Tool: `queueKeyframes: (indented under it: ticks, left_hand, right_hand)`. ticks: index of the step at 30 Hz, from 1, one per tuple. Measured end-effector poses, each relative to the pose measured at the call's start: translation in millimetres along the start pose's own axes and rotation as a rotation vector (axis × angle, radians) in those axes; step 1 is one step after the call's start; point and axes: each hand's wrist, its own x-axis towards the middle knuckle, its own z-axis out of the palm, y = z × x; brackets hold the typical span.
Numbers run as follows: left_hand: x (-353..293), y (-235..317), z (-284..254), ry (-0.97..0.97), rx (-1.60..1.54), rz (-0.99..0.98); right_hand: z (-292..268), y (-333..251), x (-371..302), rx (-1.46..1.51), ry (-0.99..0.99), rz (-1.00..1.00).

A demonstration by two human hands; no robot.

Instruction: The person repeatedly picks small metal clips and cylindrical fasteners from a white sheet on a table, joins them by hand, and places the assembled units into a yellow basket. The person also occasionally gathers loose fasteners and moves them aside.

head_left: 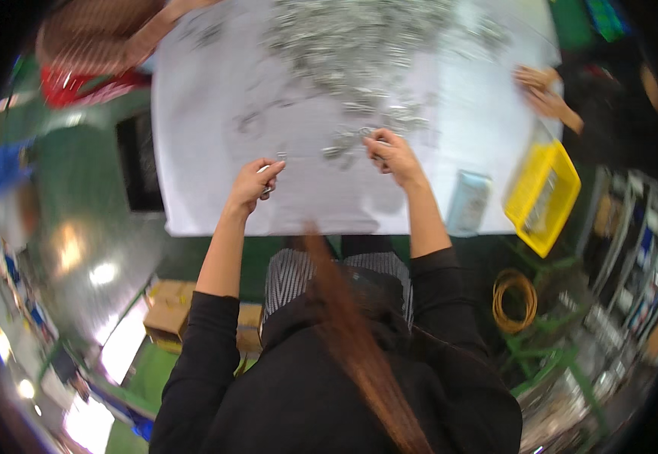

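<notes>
My left hand (pixel 253 184) is closed over the white tabletop (pixel 208 170), left of centre. A small silvery metal piece (pixel 282 157) sticks out past its thumb, and more metal shows below the fingers; its exact kind is too blurred to tell. Farther right, my right hand (pixel 392 155) pinches another small metal piece (pixel 367 132) at the near end of a pile. That pile (pixel 359 45) of many small silvery metal parts spreads across the far half of the table. A few loose parts (pixel 335 150) lie just left of my right hand.
A pale blue packet (pixel 470 203) lies near the table's right front edge, beside a yellow basket (pixel 560 204) holding metal parts. A co-worker's hands (pixel 541 91) rest at the right edge; another person's arm (pixel 151 34) reaches in at far left. Cardboard boxes (pixel 169 314) stand below.
</notes>
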Motion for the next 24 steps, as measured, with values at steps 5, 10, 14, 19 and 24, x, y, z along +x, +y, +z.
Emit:
queueKeyframes:
  ticks: [5,10,14,19,24]
  left_hand:
    - [11,57,192,-0.304,0.178,0.088]
    - [15,72,438,-0.611,0.343,0.193]
    - [-4,78,581,-0.681,0.376,0.259]
    - [18,78,620,-0.564,0.443,0.567]
    - [47,100,503,-0.385,0.41,0.427]
  right_hand:
    - [-114,4,-93,0.397,0.156,-0.046]
    - [-270,24,-182,0.324,0.774,-0.13]
    - [-382,42,-203,0.117,1.029,-0.212]
    - [-428,52,-197,-0.664,1.397,-0.347]
    - [-382,61,-159,-0.792,1.04,-0.072]
